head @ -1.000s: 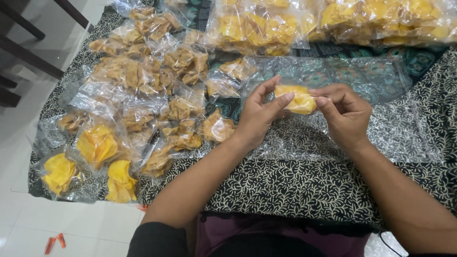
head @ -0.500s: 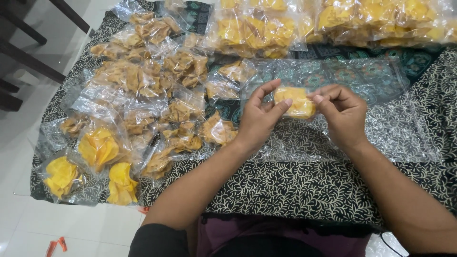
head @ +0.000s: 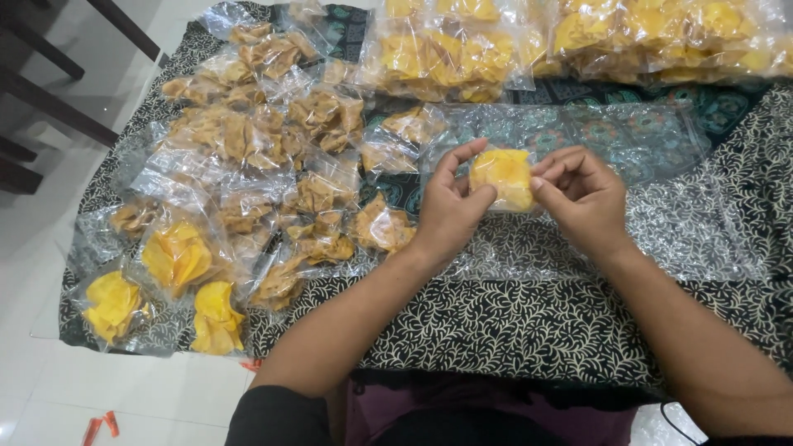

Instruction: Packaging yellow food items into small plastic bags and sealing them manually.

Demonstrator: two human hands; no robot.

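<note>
A small clear bag of yellow chips [head: 504, 177] sits between both my hands, above the patterned cloth [head: 512, 322]. My left hand [head: 453, 206] grips its left side with thumb and fingers. On the bag's right side, my right hand [head: 582, 198] pinches it with bent fingers. Beneath the bag lies a flat sheet of empty clear plastic bags [head: 611, 136].
Several packed bags of brown chips [head: 248, 140] cover the cloth to the left, with yellow ones [head: 173, 256] at the near left. Larger bags of yellow chips [head: 578, 33] line the far edge. Dark chair legs [head: 49, 91] stand on the white floor at left.
Both hands have drawn closer together and turned the bag of yellow chips so that it stands more upright between the fingers.
</note>
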